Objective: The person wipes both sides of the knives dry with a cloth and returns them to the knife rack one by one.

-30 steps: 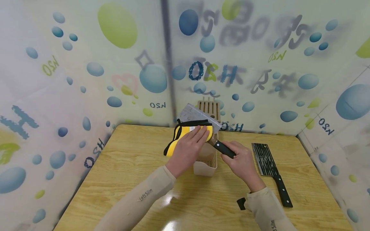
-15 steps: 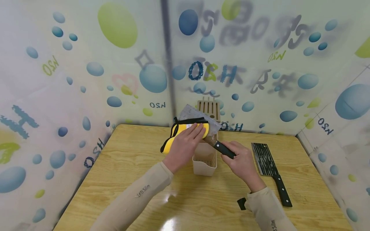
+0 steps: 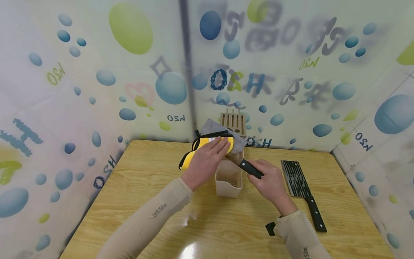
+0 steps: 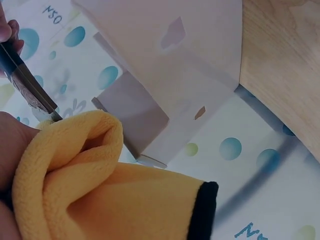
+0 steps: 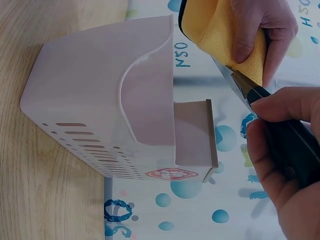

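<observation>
My right hand (image 3: 270, 180) grips the black handle of a cleaver (image 3: 250, 168), whose wide grey blade points up and to the left. Over that blade lies a yellow cloth (image 3: 191, 158) with black edging, and my left hand (image 3: 203, 162) holds it there. In the right wrist view, the left thumb presses the folded cloth (image 5: 215, 30) on one side of the blade, with fingers on the other side. The left wrist view has the fluffy cloth (image 4: 135, 195) bunched close to the cleaver's neck (image 4: 32, 92). Part of the blade is hidden by cloth and fingers.
Below the hands stands a pale holder (image 3: 229, 189) with drain slots. A slotted beige rack part (image 3: 233, 122) rises behind it. A second cleaver (image 3: 300, 187) with a black patterned blade lies at the right on the wooden table (image 3: 145, 172). Patterned walls enclose the table's back and sides.
My left hand and the cloth have slid slightly left along the blade, baring more of it near the handle. The right hand has stayed almost still with the cleaver.
</observation>
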### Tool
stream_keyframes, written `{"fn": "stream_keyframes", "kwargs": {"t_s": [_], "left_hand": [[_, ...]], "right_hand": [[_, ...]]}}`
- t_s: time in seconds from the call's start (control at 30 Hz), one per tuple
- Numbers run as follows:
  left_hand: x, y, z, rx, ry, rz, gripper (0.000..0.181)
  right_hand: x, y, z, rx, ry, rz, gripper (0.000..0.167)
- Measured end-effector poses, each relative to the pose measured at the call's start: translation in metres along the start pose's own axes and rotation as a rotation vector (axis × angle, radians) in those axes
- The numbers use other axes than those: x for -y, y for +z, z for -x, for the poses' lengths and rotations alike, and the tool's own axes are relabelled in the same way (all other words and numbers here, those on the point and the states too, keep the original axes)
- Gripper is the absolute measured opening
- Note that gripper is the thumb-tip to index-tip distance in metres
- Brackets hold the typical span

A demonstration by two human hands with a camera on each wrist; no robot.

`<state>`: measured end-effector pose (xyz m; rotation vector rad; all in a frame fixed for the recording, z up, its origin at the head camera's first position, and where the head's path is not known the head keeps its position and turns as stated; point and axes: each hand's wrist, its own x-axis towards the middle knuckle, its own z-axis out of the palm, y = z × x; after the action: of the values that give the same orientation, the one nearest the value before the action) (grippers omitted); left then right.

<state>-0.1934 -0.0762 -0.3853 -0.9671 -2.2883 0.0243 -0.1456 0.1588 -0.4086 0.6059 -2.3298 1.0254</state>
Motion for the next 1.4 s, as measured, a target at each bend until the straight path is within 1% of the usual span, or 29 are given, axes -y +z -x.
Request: {"fn": "stream_keyframes", "kwargs": {"t_s": [0.2,0.37,0.6,0.87,1.03,1.13,1.4], "left_hand": [[-0.003,0.0,-0.004,-0.014,0.035,-0.028,0.049],[-0.007,-0.001,-0.007,-0.018,0.06,-0.049,0.046],[-0.011,-0.003,-0.01,0.004,0.067,-0.046,0.047],[-0.013,-0.003,-0.013,0.027,0.083,-0.074,0.048],[-0.015,-0.004,-0.015,0.035,0.092,-0.082,0.049],[-0.015,-0.004,-0.015,0.042,0.097,-0.084,0.049],[-0.013,-0.002,-0.016,0.049,0.097,-0.066,0.048]], "right_hand": [[0.002,0.0,-0.001,0.011,-0.012,0.009,0.04],[0.003,0.0,-0.002,0.033,0.004,0.012,0.04],[0.001,0.001,-0.002,0.044,0.012,0.013,0.04],[0.0,0.001,-0.002,0.049,0.005,0.026,0.039],[0.002,0.001,-0.001,0.065,0.026,0.022,0.039],[0.002,0.0,-0.001,0.074,0.038,0.017,0.039],[0.0,0.002,0.0,0.086,0.039,0.038,0.04]]}}
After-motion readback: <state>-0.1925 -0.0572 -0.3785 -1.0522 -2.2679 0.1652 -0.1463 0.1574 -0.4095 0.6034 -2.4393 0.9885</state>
